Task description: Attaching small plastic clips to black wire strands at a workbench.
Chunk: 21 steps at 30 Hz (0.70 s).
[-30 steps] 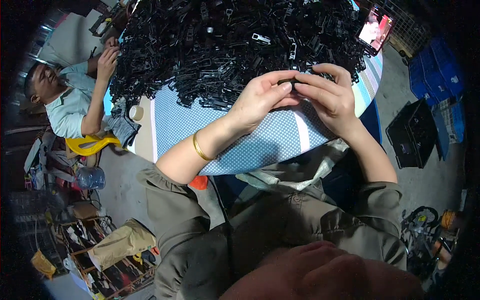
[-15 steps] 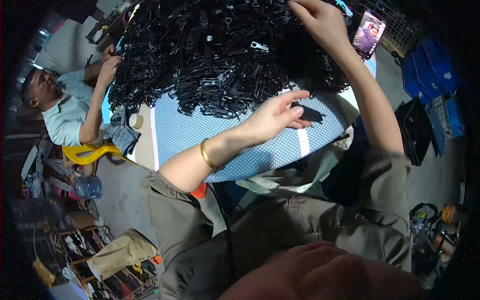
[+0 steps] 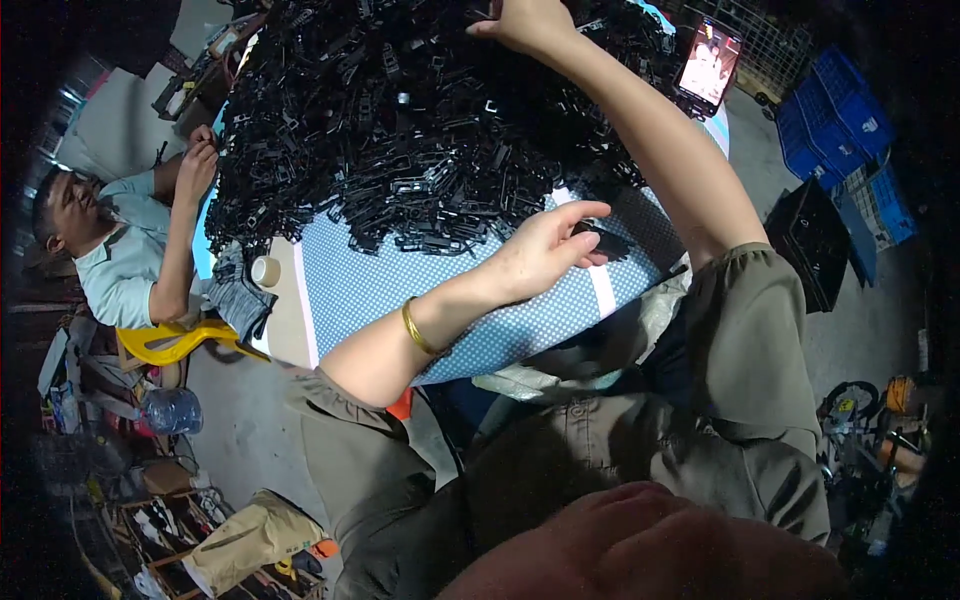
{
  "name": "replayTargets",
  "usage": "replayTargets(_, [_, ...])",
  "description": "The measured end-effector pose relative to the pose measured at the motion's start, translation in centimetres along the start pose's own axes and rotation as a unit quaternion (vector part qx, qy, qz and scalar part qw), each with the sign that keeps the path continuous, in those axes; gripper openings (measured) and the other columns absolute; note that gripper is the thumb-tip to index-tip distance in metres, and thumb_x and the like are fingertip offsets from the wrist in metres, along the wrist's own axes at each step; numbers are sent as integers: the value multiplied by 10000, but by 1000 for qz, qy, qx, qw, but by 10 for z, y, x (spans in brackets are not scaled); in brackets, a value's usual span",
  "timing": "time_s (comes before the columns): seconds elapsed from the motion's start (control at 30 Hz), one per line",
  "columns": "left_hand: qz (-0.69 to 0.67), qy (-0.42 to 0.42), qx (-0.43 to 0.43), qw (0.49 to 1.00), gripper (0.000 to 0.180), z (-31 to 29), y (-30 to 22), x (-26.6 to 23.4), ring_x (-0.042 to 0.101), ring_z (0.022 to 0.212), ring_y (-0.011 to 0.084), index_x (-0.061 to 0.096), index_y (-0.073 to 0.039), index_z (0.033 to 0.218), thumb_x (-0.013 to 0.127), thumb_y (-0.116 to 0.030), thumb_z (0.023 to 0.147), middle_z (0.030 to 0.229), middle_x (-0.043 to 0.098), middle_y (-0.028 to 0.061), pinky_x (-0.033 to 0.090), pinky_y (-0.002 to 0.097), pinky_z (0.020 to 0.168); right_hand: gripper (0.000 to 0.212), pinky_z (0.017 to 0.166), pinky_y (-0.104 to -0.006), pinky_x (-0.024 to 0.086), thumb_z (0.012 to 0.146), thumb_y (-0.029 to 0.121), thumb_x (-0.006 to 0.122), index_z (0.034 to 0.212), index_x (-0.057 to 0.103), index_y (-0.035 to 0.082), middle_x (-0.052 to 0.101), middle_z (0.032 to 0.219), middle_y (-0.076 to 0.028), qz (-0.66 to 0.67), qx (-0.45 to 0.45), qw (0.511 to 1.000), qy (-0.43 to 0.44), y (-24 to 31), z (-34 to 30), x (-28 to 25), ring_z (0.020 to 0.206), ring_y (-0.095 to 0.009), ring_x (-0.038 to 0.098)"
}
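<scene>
My left hand (image 3: 550, 250) rests over the near part of a blue-and-white dotted cloth. Its index finger stretches out, while the thumb and other fingers close on a dark flat part (image 3: 614, 246), partly hidden and in shadow. Over the far part of a large heap of small black clip-like parts (image 3: 430, 170), my right hand (image 3: 532, 22) reaches at the upper edge, thumb apart from the fingers. The frame cuts off some of its fingertips, and nothing plainly shows in its grip. The dotted cloth (image 3: 370, 285) covers the table's near side.
A phone (image 3: 710, 65) stands lit at the table's right edge. At left, another person (image 3: 125, 240) has both hands by the heap, near a small pale cup (image 3: 265, 271). Blue crates (image 3: 835, 115) and a black box (image 3: 810, 245) are on the right-hand floor.
My right hand has moved left and farther over the heap. My left hand stays nearly in place with the dark part. The whole view has shifted slightly.
</scene>
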<state>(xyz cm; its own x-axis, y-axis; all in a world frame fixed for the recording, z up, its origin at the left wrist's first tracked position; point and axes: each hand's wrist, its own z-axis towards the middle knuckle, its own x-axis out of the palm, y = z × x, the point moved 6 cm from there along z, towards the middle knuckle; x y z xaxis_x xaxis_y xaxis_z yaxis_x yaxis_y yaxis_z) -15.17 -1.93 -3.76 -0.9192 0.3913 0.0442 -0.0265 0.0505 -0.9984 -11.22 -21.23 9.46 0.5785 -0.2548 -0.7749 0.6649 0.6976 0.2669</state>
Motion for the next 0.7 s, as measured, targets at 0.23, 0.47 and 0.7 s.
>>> replayTargets(0.23, [-150, -104, 3, 983, 375, -2, -8, -16, 602, 951, 254, 310, 62, 1270, 373, -99, 937, 1080, 523, 223, 513, 305, 838, 173, 656, -340, 476, 719, 169, 669, 831, 609, 52, 614, 841, -125, 36, -172, 984, -33, 17, -50, -35, 756, -267, 585])
replayTargets(0.47, [-218, -206, 58, 952, 389, -7, -19, -37, 589, 960, 250, 291, 77, 1279, 337, -111, 941, 1104, 506, 207, 493, 322, 846, 359, 657, -295, 485, 718, 95, 687, 1058, 582, 44, 622, 914, -121, 214, -101, 969, 66, -10, -160, -74, 760, -201, 595])
replayTargets(0.7, [-169, -198, 45, 964, 371, -3, -13, -33, 585, 978, 215, 300, 66, 1281, 331, -87, 944, 1087, 532, 198, 491, 303, 880, 326, 706, -323, 465, 667, 66, 694, 982, 619, 26, 600, 914, -110, 151, -192, 969, 41, -6, -196, -77, 828, -258, 558])
